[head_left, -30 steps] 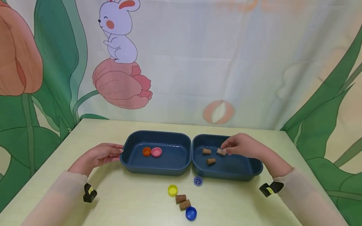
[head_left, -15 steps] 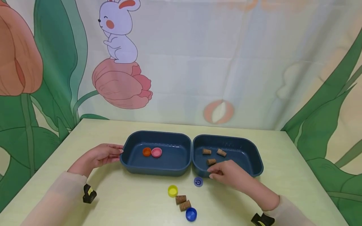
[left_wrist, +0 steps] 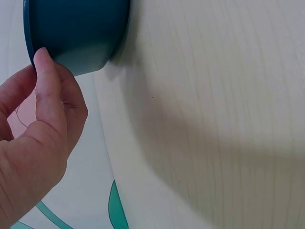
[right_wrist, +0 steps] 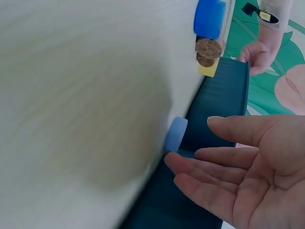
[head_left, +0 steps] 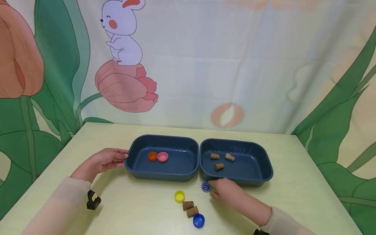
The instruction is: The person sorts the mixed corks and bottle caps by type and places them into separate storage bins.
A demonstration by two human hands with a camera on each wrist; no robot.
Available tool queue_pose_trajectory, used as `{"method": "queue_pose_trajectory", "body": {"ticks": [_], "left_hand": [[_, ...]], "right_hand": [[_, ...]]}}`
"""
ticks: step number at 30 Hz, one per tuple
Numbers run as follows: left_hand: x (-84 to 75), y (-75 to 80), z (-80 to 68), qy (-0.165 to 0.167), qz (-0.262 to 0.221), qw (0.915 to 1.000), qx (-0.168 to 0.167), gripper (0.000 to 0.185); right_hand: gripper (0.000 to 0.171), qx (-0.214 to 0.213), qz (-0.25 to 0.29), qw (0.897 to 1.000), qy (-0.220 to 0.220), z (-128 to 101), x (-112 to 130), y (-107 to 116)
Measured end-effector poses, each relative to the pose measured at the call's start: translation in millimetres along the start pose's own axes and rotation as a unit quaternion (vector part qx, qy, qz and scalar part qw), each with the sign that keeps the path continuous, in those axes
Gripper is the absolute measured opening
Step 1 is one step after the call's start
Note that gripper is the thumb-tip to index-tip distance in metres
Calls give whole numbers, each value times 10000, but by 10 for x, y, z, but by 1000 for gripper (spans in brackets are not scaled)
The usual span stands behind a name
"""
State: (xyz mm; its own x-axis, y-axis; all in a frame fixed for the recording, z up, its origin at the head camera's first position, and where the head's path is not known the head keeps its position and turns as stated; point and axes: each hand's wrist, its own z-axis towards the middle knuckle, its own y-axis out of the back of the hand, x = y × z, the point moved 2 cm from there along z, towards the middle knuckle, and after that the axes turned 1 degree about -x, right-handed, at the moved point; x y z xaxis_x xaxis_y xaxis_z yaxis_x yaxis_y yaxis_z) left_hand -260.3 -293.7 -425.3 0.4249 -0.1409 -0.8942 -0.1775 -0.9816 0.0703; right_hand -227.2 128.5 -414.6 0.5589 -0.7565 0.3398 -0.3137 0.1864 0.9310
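My left hand (head_left: 106, 161) pinches the left end rim of the left dark blue tray (head_left: 164, 176); the left wrist view shows the thumb (left_wrist: 46, 78) against its outer side. That tray holds an orange bottle cap (head_left: 152, 156) and a pink bottle cap (head_left: 163, 157). My right hand (head_left: 230, 195) is beside a pale blue bottle cap (head_left: 206, 187) on the table. In the right wrist view its thumb and fingers are spread near that cap (right_wrist: 176, 134), with nothing held. The right dark blue tray (head_left: 249, 169) contains three corks, one a cork (head_left: 219, 166) near its front wall.
In front of the trays, a yellow bottle cap (head_left: 180, 196), two corks, the nearer a cork (head_left: 192, 211), and a dark blue bottle cap (head_left: 198, 221) lie on the table (head_left: 141, 209). The trays stand side by side. A printed curtain (head_left: 188, 65) hangs behind.
My right hand has moved from inside the right tray, over its front rim, and down-left to the pale blue cap. A cork it was touching now lies free in the tray. My left hand stays put.
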Motion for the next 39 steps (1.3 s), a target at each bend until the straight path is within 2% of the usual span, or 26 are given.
{"method": "queue_pose_trajectory", "body": {"ticks": [3,7,17,23,28,34,39], "left_hand": [[11,1,8,-5,-16,10000,39,56],[12,11,17,-10,-22,10000,75,57],[23,15,23,53,-7,10000,0,56],[23,8,17,29,-13,10000,8,56],[21,2,12,30,-33,10000,1,56],[22,1,8,49,-40,10000,-19,56],[24,0,12,43,-45,10000,-30,56]], "right_hand": [[33,97,-12,9995,-309,26,20,-33],[35,123,-112,9988,-458,68,37,-79],[27,26,-715,9972,-218,198,86,-208],[17,-9,-894,9960,-5,254,109,-225],[4,-90,-886,9960,36,286,107,-232],[11,33,-612,9979,-207,315,118,-212],[17,54,-467,9989,-90,320,122,-199]]}}
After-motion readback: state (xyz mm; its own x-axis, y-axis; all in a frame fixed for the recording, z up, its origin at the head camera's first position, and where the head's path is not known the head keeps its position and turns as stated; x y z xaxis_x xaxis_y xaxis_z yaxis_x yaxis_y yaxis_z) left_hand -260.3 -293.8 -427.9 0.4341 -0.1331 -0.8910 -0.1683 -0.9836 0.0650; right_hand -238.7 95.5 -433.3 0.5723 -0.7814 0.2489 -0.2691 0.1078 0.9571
